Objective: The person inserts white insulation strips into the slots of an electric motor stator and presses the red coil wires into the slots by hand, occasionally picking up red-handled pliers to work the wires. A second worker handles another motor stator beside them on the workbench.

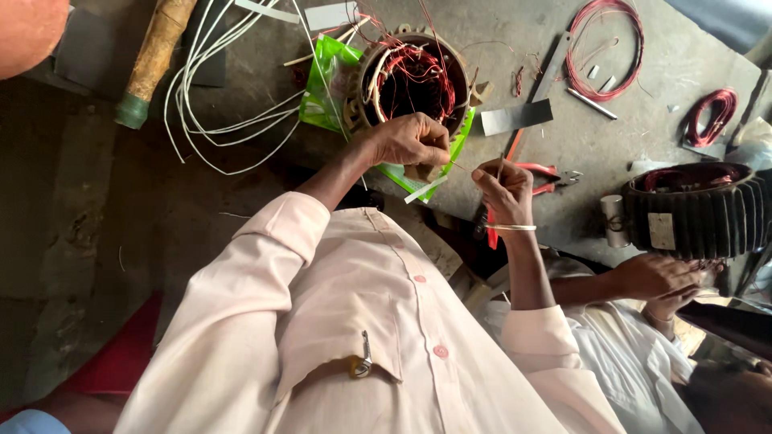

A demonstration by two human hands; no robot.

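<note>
Grey desk (563, 145) held motor (414, 80) | left hand (412, 141) pinched red wire at motor | right hand (505, 189) gripped thin tool | winding step; next needs steady pull.

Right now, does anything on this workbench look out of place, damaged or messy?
Nothing looks damaged. The stator has loose red winding wire sprouting unevenly from its bore, and white cord lies in a tangle beside it. The left hand rests on the stator's rim; the right hand pinches a thin wire.
</note>
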